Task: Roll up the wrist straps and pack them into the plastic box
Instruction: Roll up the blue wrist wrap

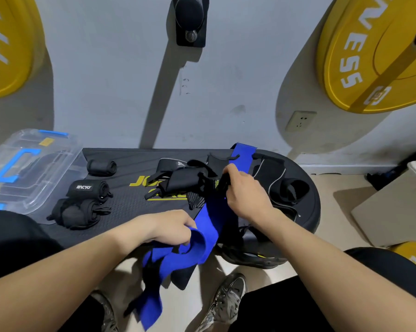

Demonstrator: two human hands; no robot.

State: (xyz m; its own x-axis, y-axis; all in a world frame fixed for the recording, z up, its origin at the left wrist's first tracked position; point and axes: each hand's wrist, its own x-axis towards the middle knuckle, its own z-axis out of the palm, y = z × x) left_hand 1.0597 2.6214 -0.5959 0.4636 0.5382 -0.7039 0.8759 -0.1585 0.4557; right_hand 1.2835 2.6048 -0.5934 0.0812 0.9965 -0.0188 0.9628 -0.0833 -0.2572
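Note:
A long blue wrist strap (208,221) runs from the far edge of the black platform (130,207) toward me and hangs off its near edge. My left hand (171,227) grips the strap's near part, where it curls over. My right hand (244,190) grips a black strap (222,182) where it lies against the blue one, in the middle of a loose pile of black straps (180,182). Three rolled black straps (101,167) (89,188) (78,213) sit at the platform's left. The clear plastic box (28,168) with blue latches stands at the far left.
Yellow weight plates (374,53) (3,46) hang on the grey wall behind. A black padded piece with loops (278,183) lies at the platform's right end. A beige box (394,207) stands on the floor to the right. My shoes (228,298) are below the platform.

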